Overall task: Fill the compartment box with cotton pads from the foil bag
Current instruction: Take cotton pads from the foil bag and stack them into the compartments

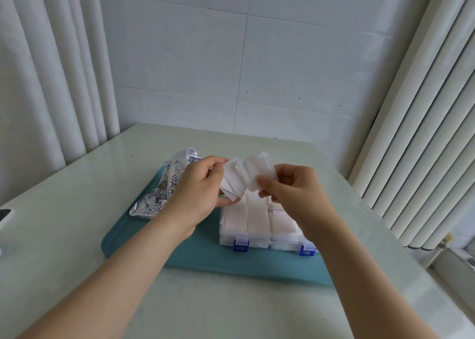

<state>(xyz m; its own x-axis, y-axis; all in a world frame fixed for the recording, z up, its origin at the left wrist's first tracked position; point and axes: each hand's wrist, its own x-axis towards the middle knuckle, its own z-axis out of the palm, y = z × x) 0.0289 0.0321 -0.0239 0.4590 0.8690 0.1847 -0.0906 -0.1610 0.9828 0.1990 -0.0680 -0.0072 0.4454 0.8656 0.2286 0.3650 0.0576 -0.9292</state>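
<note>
A fanned stack of white cotton pads (246,175) is held in the air between both hands, above the far part of the compartment box. My left hand (200,187) grips its left end; my right hand (293,192) pinches its right end. The clear compartment box (257,235), with blue latches on its near side, stands on a teal tray (205,259); its visible compartments hold white pads. The crumpled silver foil bag (159,194) lies on the tray's left part, partly hidden behind my left hand.
The tray rests on a pale glossy table (77,223) set against a tiled wall. White curtains hang at left and right. A dark object (3,216) lies at the table's left edge. A window sill (457,259) runs at the right.
</note>
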